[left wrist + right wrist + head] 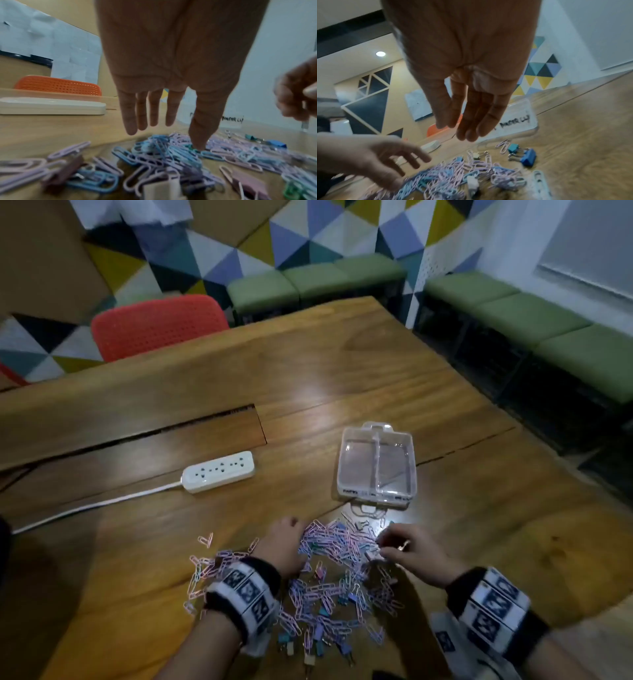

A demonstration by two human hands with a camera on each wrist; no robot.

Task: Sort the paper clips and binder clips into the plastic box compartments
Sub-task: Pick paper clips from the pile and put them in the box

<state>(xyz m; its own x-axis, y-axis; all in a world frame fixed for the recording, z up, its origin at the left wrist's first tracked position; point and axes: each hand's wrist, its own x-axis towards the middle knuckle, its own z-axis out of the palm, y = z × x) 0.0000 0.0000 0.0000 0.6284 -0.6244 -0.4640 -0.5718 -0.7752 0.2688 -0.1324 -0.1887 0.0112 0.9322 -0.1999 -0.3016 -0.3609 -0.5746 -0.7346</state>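
A loose heap of pastel paper clips mixed with small binder clips lies on the wooden table in front of me. Behind it stands a clear plastic box with two compartments, both bare. My left hand hovers over the heap's left side, fingers straight, thumb tip touching blue clips. My right hand hangs over the heap's far right with straight fingers, holding nothing. A blue binder clip and a teal one lie near the box.
A white power strip with its cable lies left of the box. A cable slot cuts the tabletop behind it. A red chair stands at the far side, and green benches line the wall beyond the table's right edge.
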